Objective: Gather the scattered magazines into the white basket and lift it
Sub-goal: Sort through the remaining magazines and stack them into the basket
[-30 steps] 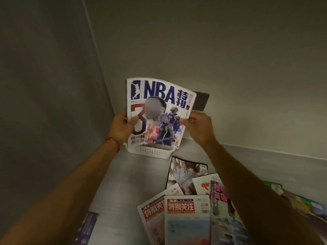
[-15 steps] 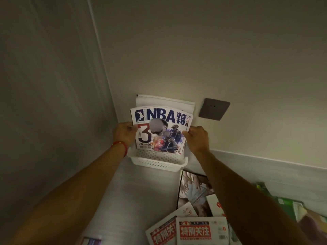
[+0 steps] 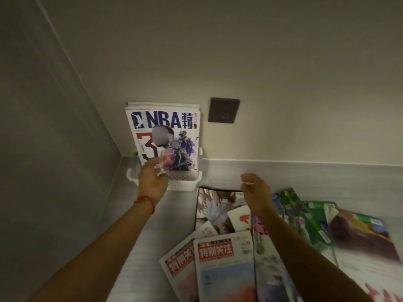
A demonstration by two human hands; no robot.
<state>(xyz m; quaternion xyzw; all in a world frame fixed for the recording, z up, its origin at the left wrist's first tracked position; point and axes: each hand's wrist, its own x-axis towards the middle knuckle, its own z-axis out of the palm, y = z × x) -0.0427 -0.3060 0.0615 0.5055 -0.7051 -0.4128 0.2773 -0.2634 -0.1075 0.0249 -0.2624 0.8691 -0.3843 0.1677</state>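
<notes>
Both hands off NBA magazine [image 3: 168,136] since half second ago; it now stands upright in white basket [image 3: 185,185] at desk [image 3: 135,247] corner, in front of other magazines. Left hand [image 3: 152,182] grip slack, fingers loosely spread, holding nothing (fingertips overlap cover's lower edge; contact unclear). Right hand [image 3: 256,192] grip loose, empty, right of basket, above scattered magazines [image 3: 224,258]. Dark wall plate [image 3: 223,110] up-right of basket.
</notes>
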